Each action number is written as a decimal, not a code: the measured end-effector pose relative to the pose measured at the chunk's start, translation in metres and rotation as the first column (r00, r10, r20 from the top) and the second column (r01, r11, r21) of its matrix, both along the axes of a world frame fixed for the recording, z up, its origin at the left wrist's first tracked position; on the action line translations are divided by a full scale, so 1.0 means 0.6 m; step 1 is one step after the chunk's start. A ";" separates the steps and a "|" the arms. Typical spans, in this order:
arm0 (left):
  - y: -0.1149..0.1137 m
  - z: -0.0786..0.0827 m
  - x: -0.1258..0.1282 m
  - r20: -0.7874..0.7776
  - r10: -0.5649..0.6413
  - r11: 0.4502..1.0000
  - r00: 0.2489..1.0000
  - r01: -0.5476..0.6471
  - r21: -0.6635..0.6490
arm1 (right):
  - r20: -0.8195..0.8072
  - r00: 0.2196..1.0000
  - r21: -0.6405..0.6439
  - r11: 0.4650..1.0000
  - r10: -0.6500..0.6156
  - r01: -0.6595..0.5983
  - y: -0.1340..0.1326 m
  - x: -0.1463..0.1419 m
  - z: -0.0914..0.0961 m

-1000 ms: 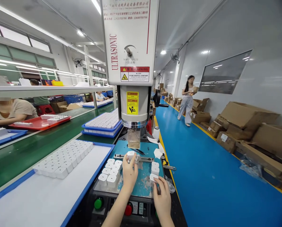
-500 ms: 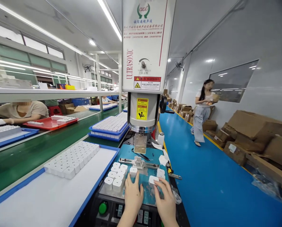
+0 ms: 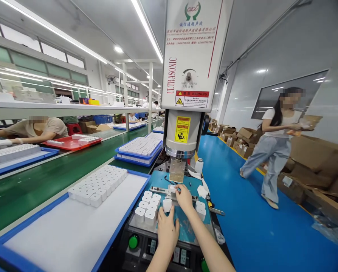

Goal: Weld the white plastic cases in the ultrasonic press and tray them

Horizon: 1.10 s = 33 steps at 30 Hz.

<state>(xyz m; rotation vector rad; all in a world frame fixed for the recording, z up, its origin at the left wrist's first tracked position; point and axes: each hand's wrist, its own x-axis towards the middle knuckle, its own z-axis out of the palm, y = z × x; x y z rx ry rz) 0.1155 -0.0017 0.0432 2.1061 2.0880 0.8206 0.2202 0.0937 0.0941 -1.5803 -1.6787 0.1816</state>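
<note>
Left hand (image 3: 168,227): pinched the near white block (image 3: 167,206) between its fingertips, just in front of the metal fixture (image 3: 159,190);
Right hand (image 3: 184,197): pinched the far white block (image 3: 172,187) by its right side, at the middle of the fixture;
White blocks: seemed light and stiff, with smooth walls that might slip; best gripped by opposite sides;
Waiting blocks: one group (image 3: 152,207) stood front-left of the fixture; a few (image 3: 200,210) front-right;
Change: half a second earlier, the right hand held its block front-right of the fixture; the left hand stayed in front with its own.
</note>
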 end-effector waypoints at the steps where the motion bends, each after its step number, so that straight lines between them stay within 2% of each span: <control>1: -0.001 0.001 -0.001 0.009 -0.004 1.000 1.000 0.004 -0.006 | 0.000 1.000 -0.003 1.000 0.004 -0.004 0.001 -0.004 -0.002; 5: -0.004 -0.002 -0.005 0.030 -0.021 1.000 0.999 0.021 -0.010 | -0.002 1.000 -0.009 1.000 -0.029 0.029 -0.007 -0.011 -0.004; 9: -0.007 -0.011 -0.007 0.034 -0.036 0.999 0.999 0.036 -0.009 | -0.019 0.998 0.036 0.998 -0.057 0.057 -0.050 -0.025 -0.009; 14: -0.010 -0.007 -0.009 0.047 -0.056 0.996 0.997 0.059 -0.064 | -0.119 0.981 0.051 0.988 0.154 -0.149 -0.098 -0.047 -0.028; 16: -0.012 -0.004 -0.011 0.057 -0.067 0.996 0.996 0.070 -0.049 | -0.188 0.961 0.001 0.979 0.202 -0.205 -0.095 -0.050 -0.032; 19: -0.020 -0.011 -0.019 0.060 -0.101 0.995 0.993 0.101 0.006 | -0.230 0.952 -0.048 0.975 0.201 -0.217 -0.076 -0.052 -0.034; 22: -0.030 -0.033 -0.031 0.026 -0.147 0.988 0.989 0.145 0.054 | -0.224 0.955 -0.054 0.976 0.195 -0.212 -0.061 -0.058 -0.035; 25: -0.037 -0.058 -0.046 -0.034 -0.186 0.976 0.982 0.188 0.105 | -0.217 0.959 -0.058 0.978 0.185 -0.201 -0.066 -0.064 -0.035; 28: -0.043 -0.069 -0.061 -0.100 -0.244 0.954 0.965 0.257 0.152 | -0.166 0.975 -0.011 0.989 0.144 -0.148 -0.092 -0.056 -0.032; 31: -0.050 -0.060 -0.073 -0.138 -0.306 0.915 0.942 0.331 0.232 | -0.091 0.988 0.084 0.990 0.121 -0.114 -0.140 -0.025 -0.037; 33: -0.060 -0.053 -0.083 -0.125 -0.340 0.886 0.932 0.362 0.291 | -0.043 0.993 0.142 0.985 0.109 -0.102 -0.182 0.005 -0.053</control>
